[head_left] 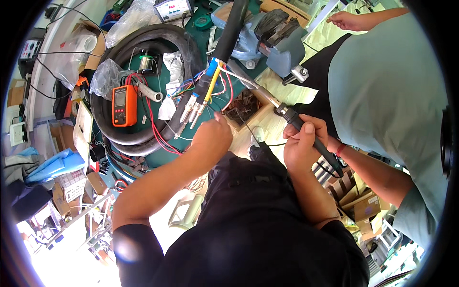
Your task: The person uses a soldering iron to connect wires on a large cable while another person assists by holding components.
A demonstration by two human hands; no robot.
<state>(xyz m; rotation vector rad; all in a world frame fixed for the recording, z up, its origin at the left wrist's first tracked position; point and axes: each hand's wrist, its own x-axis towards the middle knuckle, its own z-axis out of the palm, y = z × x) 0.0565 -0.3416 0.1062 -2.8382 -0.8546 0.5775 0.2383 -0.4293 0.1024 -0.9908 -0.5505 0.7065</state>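
Note:
My right hand (306, 146) is wrapped round the black handle of a soldering iron (290, 115), whose metal barrel points up and left towards the end of a thick black cable (230, 36). From that cable end fan out thin coloured wires, a yellow one (213, 83) among them, and several silver metal connectors (191, 109). Close below the connectors is my left hand (214, 135), its fingers closed together in a pinch. What it pinches is too small to make out.
A coiled black cable (103, 86) lies on the green table with an orange multimeter (125, 106), a solder spool (146, 63) and plastic bags. Behind stands a soldering station (173, 9); a blue-grey bench vise (287, 55) is to the right. A person in a grey-green shirt (387, 86) stands close by.

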